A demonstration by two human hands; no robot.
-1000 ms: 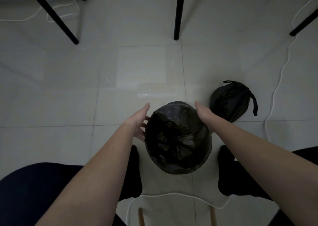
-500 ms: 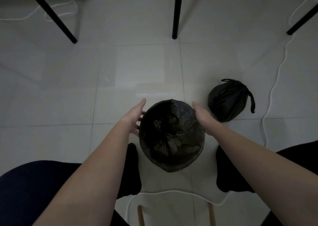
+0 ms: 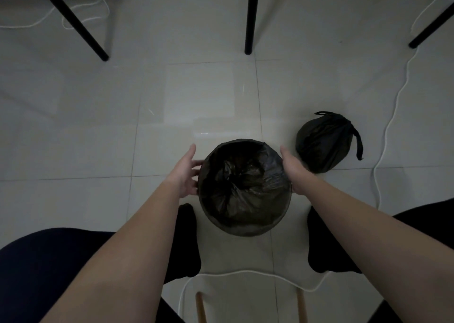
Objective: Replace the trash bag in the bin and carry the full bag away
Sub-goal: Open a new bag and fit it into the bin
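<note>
A small round bin (image 3: 245, 226) stands on the tiled floor between my feet, lined with a fresh black bag (image 3: 243, 182) folded over its rim. My left hand (image 3: 184, 172) lies against the bin's left side with fingers extended, touching the bag at the rim. My right hand (image 3: 292, 170) lies flat against the right side of the rim. The full black bag (image 3: 324, 143), tied at the top with its handles sticking out, sits on the floor just right of the bin.
Black table legs (image 3: 249, 15) stand ahead, with others at the left (image 3: 73, 20) and right (image 3: 432, 25). A white cable (image 3: 383, 138) runs down the right side and curves across the floor near my feet (image 3: 245, 273). Wooden chair legs (image 3: 201, 308) show below.
The bin sits slightly lower and more upright in view. Both hands stay at its sides, having slid along the rim; the full bag has not moved.
</note>
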